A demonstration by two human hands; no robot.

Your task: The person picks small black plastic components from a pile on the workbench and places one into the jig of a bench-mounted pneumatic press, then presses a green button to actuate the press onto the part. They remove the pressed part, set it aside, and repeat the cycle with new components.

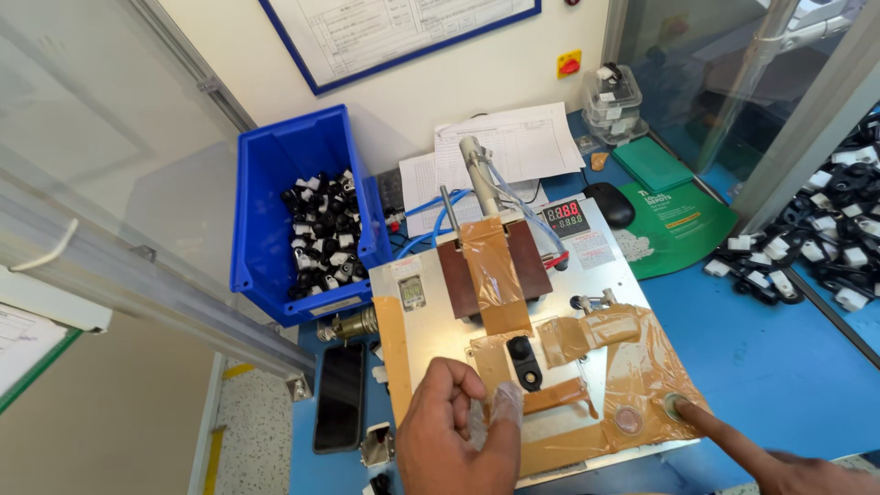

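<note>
From the head camera we see our left hand (456, 431), fingers curled together and empty, just beside the small black part (523, 360) on the taped press plate (431, 321); our right hand (779, 463) presses one extended finger on a round button (676, 405).

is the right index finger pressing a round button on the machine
Yes, the right hand has its index fingertip on the round button at the machine's taped front corner.

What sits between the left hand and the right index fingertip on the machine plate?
In the head view, between the left hand and right hand lies brown tape and a second round button under film.
</note>
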